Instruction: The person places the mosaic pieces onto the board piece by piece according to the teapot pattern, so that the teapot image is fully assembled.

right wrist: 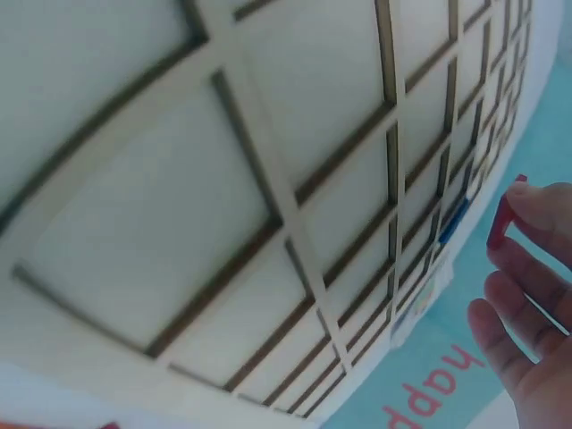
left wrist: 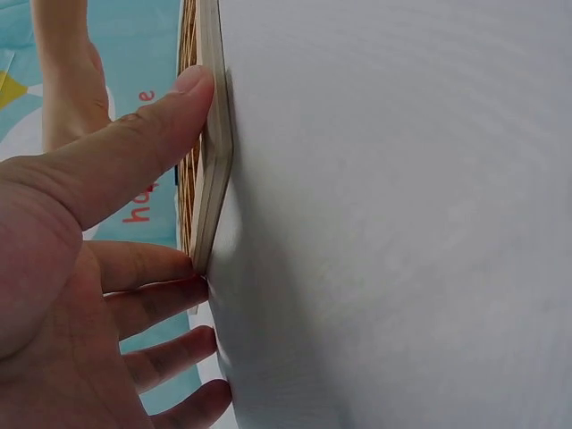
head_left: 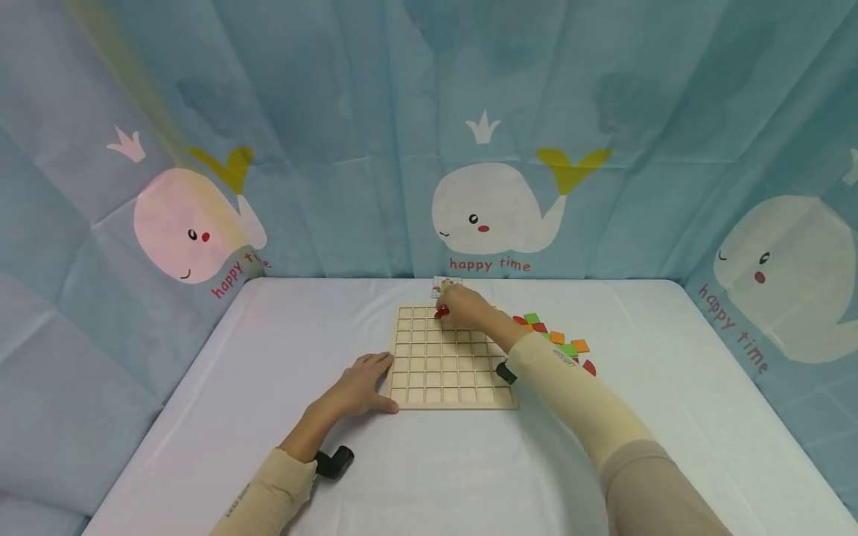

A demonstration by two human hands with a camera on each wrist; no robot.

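A square wooden grid board (head_left: pixel 450 365) lies flat on the table. My left hand (head_left: pixel 358 385) rests at its near left corner. In the left wrist view, the thumb (left wrist: pixel 147 143) presses on the board's edge (left wrist: pixel 210 179), and the other fingers reach out straight along its side. Over the far part of the grid, my right hand (head_left: pixel 464 305) pinches a small red tile (head_left: pixel 442 313) between thumb and forefinger. That red tile (right wrist: pixel 503 219) is seen nearly edge-on in the right wrist view, held above the board. Something small and blue (right wrist: pixel 454 221) shows at the grid's far side.
Red, green and orange tiles (head_left: pixel 557 338) lie scattered to the right of the board, partly behind my right forearm. A printed card (head_left: pixel 437 286) lies just beyond the board's far edge. Blue curtains with whales (head_left: pixel 492 208) surround the white table (head_left: pixel 670 357).
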